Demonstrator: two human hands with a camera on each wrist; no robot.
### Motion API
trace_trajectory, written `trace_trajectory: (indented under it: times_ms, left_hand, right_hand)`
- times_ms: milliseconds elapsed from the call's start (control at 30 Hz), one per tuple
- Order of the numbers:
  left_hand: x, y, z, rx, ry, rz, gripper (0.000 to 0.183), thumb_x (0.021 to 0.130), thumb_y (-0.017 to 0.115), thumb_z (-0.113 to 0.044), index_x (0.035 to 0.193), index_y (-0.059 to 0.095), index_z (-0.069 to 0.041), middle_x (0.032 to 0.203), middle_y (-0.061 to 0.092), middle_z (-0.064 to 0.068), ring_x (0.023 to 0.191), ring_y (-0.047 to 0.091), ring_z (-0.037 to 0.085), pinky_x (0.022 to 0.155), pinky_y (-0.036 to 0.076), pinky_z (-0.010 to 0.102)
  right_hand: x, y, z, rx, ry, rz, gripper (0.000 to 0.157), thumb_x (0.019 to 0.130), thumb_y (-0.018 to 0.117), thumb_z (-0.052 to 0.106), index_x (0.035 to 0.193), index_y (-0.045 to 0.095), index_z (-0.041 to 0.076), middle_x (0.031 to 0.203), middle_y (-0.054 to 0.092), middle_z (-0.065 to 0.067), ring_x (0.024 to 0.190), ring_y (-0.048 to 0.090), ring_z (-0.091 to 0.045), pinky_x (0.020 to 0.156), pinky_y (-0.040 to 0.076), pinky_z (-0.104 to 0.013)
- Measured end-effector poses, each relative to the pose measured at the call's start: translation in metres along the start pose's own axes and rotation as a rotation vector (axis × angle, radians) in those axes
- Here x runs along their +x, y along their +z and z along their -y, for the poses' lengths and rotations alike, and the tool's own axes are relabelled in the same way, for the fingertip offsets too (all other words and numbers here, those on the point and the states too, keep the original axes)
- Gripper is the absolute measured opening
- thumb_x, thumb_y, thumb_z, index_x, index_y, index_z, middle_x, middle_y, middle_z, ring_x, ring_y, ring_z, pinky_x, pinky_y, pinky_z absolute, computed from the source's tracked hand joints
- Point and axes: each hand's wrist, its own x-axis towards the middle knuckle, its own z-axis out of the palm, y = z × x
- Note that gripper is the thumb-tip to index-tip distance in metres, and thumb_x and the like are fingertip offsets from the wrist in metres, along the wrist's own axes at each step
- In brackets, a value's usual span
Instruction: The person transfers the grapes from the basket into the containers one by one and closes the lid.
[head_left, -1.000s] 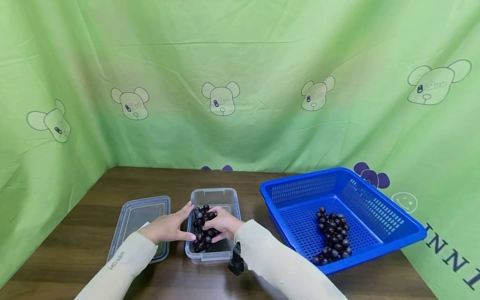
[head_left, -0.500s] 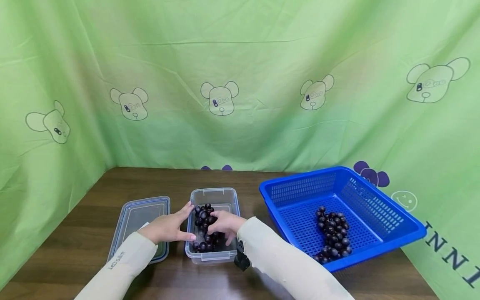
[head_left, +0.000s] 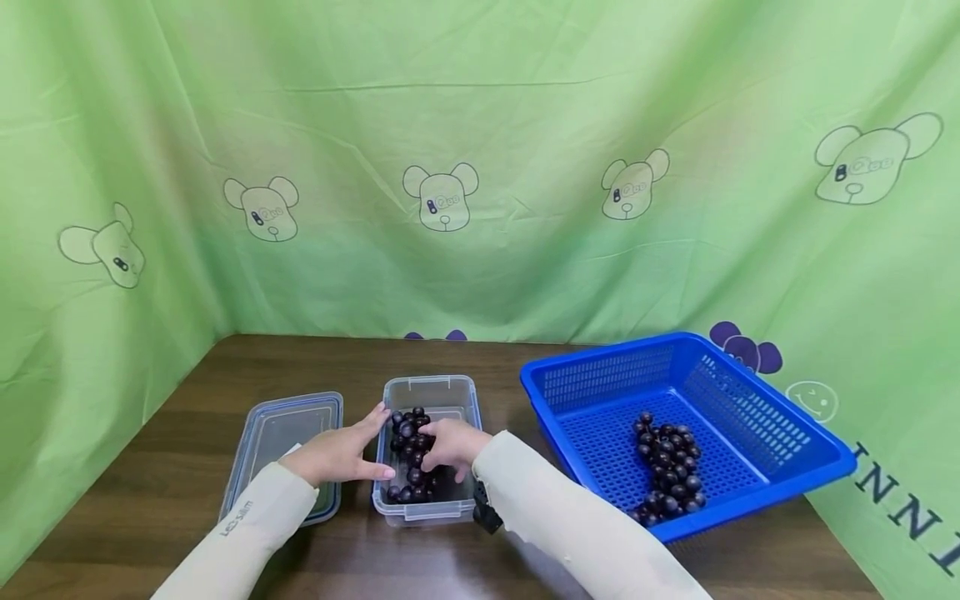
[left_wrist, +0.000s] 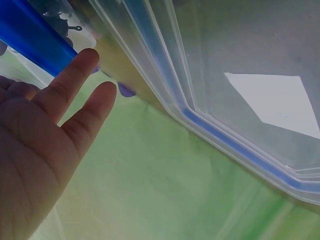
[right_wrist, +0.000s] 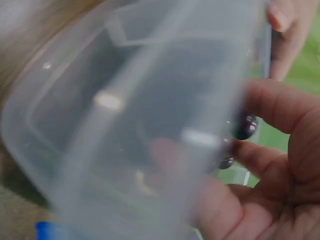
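In the head view, a clear plastic box point(head_left: 467, 392) holds a bunch of dark grapes point(head_left: 407, 435) along its left side. My left hand point(head_left: 347, 450) is spread at the box's left side, thumb and fingertips right at the rim. My right hand point(head_left: 452, 444) is down inside the box, its thumb and fingers bent at the right side of the bunch. Through the box wall in the right wrist view, a few grapes point(right_wrist: 245, 127) show among the right hand's fingers point(right_wrist: 260, 155). Part of the bunch is hidden behind that hand.
Left of the box lies a clear lid point(head_left: 288, 421) with a blue seal, partly under the left forearm; a white paper piece point(left_wrist: 280, 102) shows on it. At right stands a blue perforated basket point(head_left: 600, 360) with another grape bunch point(head_left: 667, 467). A green curtain point(head_left: 525, 275) hangs behind the table.
My right hand has drawn slightly right from the middle of the bunch, and the grapes in the box have shifted, exposing more of the lower ones. My left hand stays in place.
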Motion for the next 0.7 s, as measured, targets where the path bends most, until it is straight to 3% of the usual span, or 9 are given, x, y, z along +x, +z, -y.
trace_trajectory:
  times_ms: [100,167,233,333,433,533,700]
  left_hand:
    - [0.0,0.0,0.001,-0.001,-0.001,0.0,0.093,0.086,0.067,-0.047,0.15,0.022,0.003,0.157,0.014,0.02,0.126,0.045,0.042,0.096,0.042,0.056]
    - [0.0,0.001,0.002,0.002,-0.003,-0.004,0.092,0.086,0.067,-0.046,0.15,0.022,0.003,0.157,0.014,0.021,0.126,0.045,0.042,0.096,0.042,0.056]
    - [0.001,0.001,0.003,0.005,-0.013,-0.008,0.092,0.086,0.067,-0.046,0.15,0.021,0.002,0.157,0.013,0.02,0.126,0.045,0.042,0.097,0.041,0.056]
    - [0.002,0.002,0.004,0.002,-0.024,-0.011,0.092,0.086,0.067,-0.046,0.151,0.021,0.001,0.157,0.012,0.019,0.126,0.045,0.042,0.098,0.04,0.056]
    - [0.002,0.002,0.004,-0.014,-0.029,-0.01,0.093,0.086,0.067,-0.048,0.151,0.02,0.0,0.158,0.012,0.018,0.128,0.043,0.042,0.099,0.038,0.057]
    - [0.002,0.002,0.003,-0.029,-0.032,-0.004,0.094,0.086,0.067,-0.048,0.151,0.019,0.0,0.158,0.011,0.018,0.128,0.043,0.042,0.1,0.038,0.057]
    - [0.0,0.003,0.002,-0.046,-0.036,0.005,0.094,0.086,0.067,-0.047,0.152,0.018,-0.001,0.158,0.009,0.017,0.129,0.042,0.042,0.101,0.037,0.056]
  right_hand:
    - [0.0,-0.007,0.002,-0.093,-0.016,-0.027,0.057,0.074,0.073,-0.001,0.129,0.058,0.002,0.117,0.061,-0.019,0.046,0.054,-0.019,0.046,0.055,-0.035]
    - [0.001,-0.013,0.004,-0.11,-0.021,-0.017,0.054,0.074,0.073,-0.001,0.126,0.06,0.001,0.097,0.066,-0.013,0.044,0.049,-0.013,0.047,0.055,-0.034]
    - [0.0,-0.021,0.004,-0.081,-0.022,0.013,0.051,0.075,0.072,-0.001,0.125,0.061,0.0,0.077,0.062,-0.008,0.045,0.047,-0.01,0.049,0.055,-0.032]
    - [-0.003,-0.034,0.003,0.047,0.009,0.074,0.049,0.079,0.07,-0.001,0.127,0.058,0.0,0.065,0.053,-0.004,0.048,0.047,-0.01,0.049,0.055,-0.029]
    - [-0.006,-0.047,0.0,0.182,0.047,0.112,0.048,0.083,0.068,0.002,0.129,0.055,-0.001,0.085,0.062,-0.012,0.057,0.054,-0.014,0.046,0.052,-0.025]
    - [-0.009,-0.059,-0.004,0.251,0.072,0.138,0.049,0.085,0.067,0.005,0.132,0.052,-0.002,0.102,0.06,-0.024,0.071,0.063,-0.024,0.045,0.051,-0.024]
    - [-0.013,-0.074,-0.013,0.304,0.059,0.157,0.05,0.087,0.065,0.006,0.134,0.05,-0.002,0.111,0.061,-0.025,0.095,0.064,-0.04,0.048,0.053,-0.026]
